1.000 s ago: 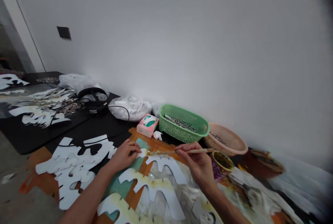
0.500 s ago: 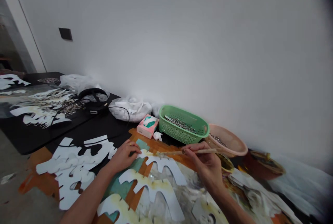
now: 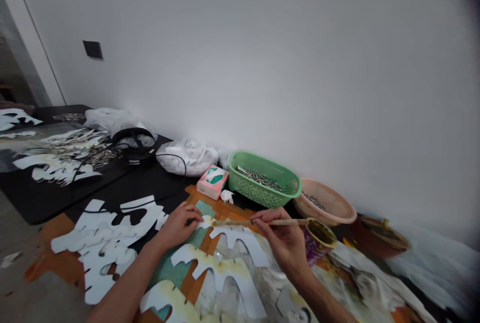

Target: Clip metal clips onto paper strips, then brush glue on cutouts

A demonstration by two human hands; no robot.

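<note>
My left hand (image 3: 178, 225) lies flat on the edge of a white paper cutout (image 3: 240, 242), pinning it to a printed sheet (image 3: 195, 288). My right hand (image 3: 283, 240) grips a long wooden-handled brush (image 3: 240, 222), whose yellow-stained tip rests near my left fingers on the cutout. Beyond my right fingers stands a small cup of yellowish liquid (image 3: 320, 234), with the brush's far end above its rim. Another scalloped cutout (image 3: 221, 275) lies below my hands, and a pile of white cutouts (image 3: 105, 238) lies left of my left hand.
Along the wall stand a tissue box (image 3: 212, 181), a green basket of metal rings (image 3: 264, 180), and a peach bowl (image 3: 330, 203). White plastic bags (image 3: 187, 158) and a black headband (image 3: 133, 145) sit on a black table (image 3: 101, 188) with more cutouts.
My right hand and the brush have shifted left, bringing the tip closer to my left hand and uncovering the cup. My left hand stays in place.
</note>
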